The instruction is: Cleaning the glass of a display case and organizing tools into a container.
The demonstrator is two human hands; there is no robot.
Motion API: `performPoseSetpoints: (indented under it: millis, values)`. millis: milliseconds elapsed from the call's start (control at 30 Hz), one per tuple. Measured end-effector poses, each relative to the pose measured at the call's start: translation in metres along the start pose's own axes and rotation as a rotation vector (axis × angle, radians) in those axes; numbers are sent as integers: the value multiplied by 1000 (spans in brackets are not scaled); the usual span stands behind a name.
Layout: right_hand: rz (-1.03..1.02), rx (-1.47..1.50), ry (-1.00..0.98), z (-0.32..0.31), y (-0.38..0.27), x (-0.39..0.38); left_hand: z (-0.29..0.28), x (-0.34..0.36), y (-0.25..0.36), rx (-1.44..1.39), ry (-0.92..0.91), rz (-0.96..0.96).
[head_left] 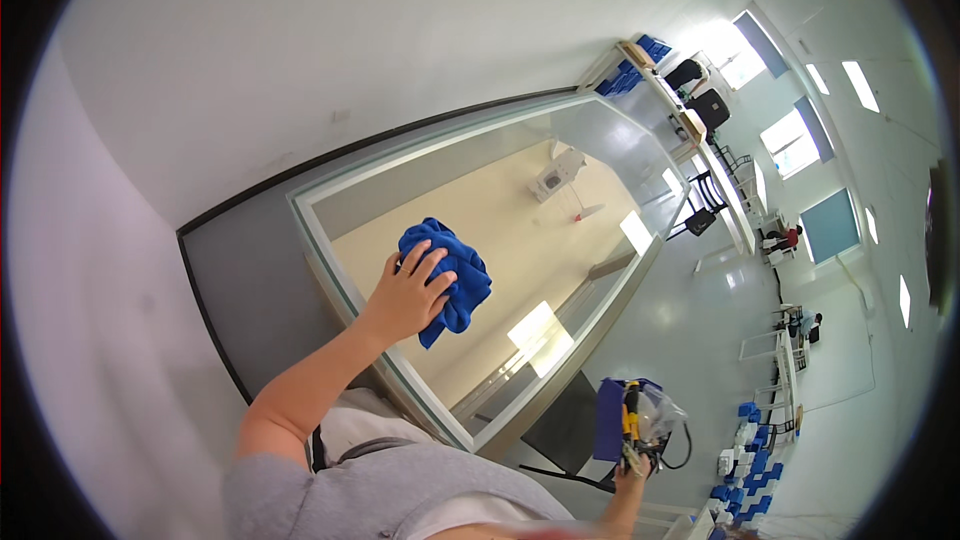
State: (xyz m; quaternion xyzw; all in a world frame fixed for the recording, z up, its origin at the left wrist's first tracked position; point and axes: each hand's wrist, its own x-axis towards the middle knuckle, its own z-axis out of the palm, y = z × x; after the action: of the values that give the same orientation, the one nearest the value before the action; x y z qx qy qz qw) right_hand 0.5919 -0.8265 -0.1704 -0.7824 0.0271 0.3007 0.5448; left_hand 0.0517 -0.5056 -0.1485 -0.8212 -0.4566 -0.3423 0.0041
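Observation:
My left hand [410,295] has its curved fingers pressed around a crumpled blue cloth [452,275], over the glass top [440,190] of a white-framed table in the middle of the view. Out to the lower right, my right hand [632,472] grips a blue container [610,410] holding yellow-and-black tools [632,420], some clear plastic and a black cable loop. Its fingers are partly hidden under that load.
A black chair [560,425] stands beside the table's right end, below my load. White walls [250,60] border the table. Farther back are work tables [730,200], chairs, several people [785,240], windows, and stacked blue and white boxes [745,460] at lower right.

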Motion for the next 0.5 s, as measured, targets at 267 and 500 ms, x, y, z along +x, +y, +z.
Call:
performPoseSetpoints:
  millis: [267, 500]
  values:
    - [74, 42, -422, 111, 66, 53, -4, -2, 2, 8, -59, -44]
    - [-144, -158, -675, 181, 140, 230, 1, 18, 8, -65, -61, 1]
